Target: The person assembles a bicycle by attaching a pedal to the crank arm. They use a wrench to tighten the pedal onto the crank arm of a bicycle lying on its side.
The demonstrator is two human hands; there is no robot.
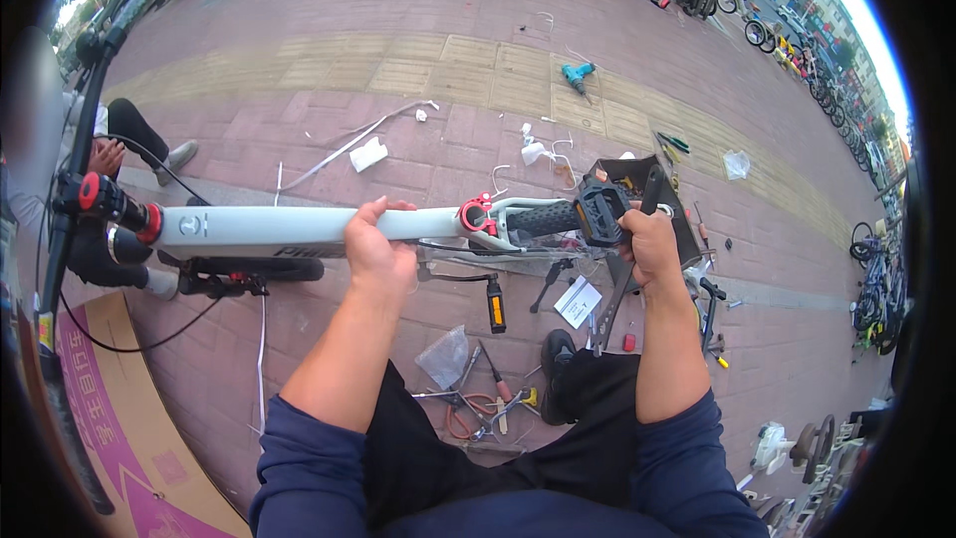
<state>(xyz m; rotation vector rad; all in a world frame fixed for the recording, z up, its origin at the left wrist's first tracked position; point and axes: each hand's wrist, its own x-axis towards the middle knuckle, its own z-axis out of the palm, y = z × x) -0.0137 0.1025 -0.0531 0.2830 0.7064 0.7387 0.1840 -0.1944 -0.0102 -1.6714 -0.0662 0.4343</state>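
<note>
A white bicycle frame [269, 227] lies level across my view, handlebar to the left and rear tyre [543, 221] to the right. My left hand [383, 244] wraps round its main tube, short of the red seat clamp [478, 214]. My right hand [652, 244] is closed round a long flat dark metal bar, wrench-like [619, 304], beside a black pedal [601, 211]; whether the bar's end sits on the pedal axle I cannot tell. Another pedal [496, 305] with an orange reflector hangs below the frame.
Pliers, screwdrivers and other hand tools [483, 403] lie between my feet. Behind my right hand stands a dark toolbox [622, 171]. Farther off lies a teal power drill [578, 76]. Flattened cardboard [149, 418] is at left, near a seated person [129, 139]. Bicycles [866, 284] line the right.
</note>
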